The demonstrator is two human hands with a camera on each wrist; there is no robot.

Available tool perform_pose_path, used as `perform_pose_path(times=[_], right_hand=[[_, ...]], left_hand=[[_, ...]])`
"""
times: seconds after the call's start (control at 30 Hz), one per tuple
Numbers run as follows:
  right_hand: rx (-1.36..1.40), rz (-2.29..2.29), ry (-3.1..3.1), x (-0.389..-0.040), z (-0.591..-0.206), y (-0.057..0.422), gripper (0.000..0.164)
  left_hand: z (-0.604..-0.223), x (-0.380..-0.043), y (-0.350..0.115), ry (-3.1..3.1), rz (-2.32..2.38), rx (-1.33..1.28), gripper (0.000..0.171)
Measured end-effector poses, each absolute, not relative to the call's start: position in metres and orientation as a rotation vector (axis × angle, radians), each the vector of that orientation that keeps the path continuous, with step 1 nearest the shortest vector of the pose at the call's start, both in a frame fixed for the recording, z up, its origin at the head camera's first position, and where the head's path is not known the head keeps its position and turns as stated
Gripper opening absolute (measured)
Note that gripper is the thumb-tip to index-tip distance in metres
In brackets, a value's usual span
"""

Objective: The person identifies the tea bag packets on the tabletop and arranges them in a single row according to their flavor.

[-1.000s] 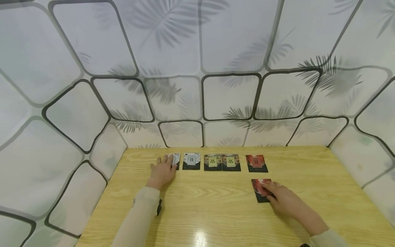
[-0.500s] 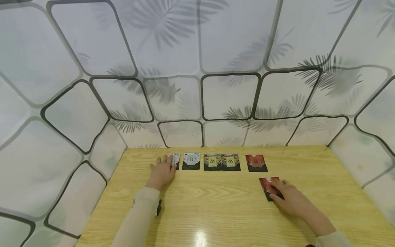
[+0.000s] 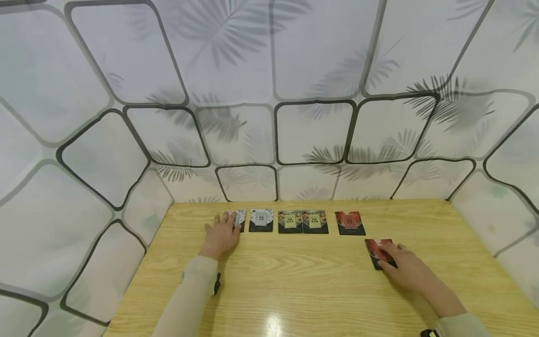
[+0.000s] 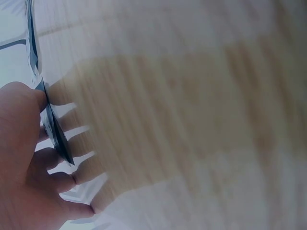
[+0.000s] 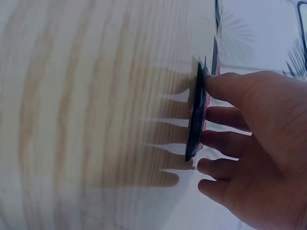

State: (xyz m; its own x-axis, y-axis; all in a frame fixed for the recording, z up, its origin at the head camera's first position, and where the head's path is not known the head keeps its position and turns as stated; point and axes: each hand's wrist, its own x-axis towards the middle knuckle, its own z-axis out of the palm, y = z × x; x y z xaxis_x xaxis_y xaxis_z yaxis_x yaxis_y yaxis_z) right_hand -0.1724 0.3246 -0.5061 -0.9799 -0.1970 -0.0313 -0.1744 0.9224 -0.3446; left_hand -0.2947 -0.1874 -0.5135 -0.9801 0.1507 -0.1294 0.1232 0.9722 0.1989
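Note:
In the head view my right hand (image 3: 407, 267) lies on a red-and-black sachet (image 3: 377, 250) below the row. Its thumb and fingertips press the upper face, as the right wrist view shows with the sachet (image 5: 195, 115) seen edge-on. My left hand (image 3: 221, 235) rests at the row's left end, fingers spread over a white-and-black sachet (image 3: 241, 220), partly hidden. The left wrist view has the thumb on that sachet (image 4: 56, 132) and other fingertips at the table. Another white-and-black sachet (image 3: 261, 220) lies just right of it.
Two yellow-and-black sachets (image 3: 290, 222) lie side by side mid-row. A second red-and-black sachet (image 3: 350, 223) ends the row on the right. The wooden table (image 3: 273, 281) meets a patterned wall (image 3: 311, 131) behind the row, with walls at both sides.
My right hand has slid the lower red-and-black sachet rightward and slightly away from me. My left hand and the sachets in the row have stayed put.

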Motion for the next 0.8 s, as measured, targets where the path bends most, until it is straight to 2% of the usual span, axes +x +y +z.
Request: perform_pose_path(times=[0.8], right_hand=[[-0.287,-0.482,3.079,-0.196,-0.513,0.338,0.050]], left_hand=[[-0.517,-0.296,-0.189,3.001,0.285,0.224,0.060]])
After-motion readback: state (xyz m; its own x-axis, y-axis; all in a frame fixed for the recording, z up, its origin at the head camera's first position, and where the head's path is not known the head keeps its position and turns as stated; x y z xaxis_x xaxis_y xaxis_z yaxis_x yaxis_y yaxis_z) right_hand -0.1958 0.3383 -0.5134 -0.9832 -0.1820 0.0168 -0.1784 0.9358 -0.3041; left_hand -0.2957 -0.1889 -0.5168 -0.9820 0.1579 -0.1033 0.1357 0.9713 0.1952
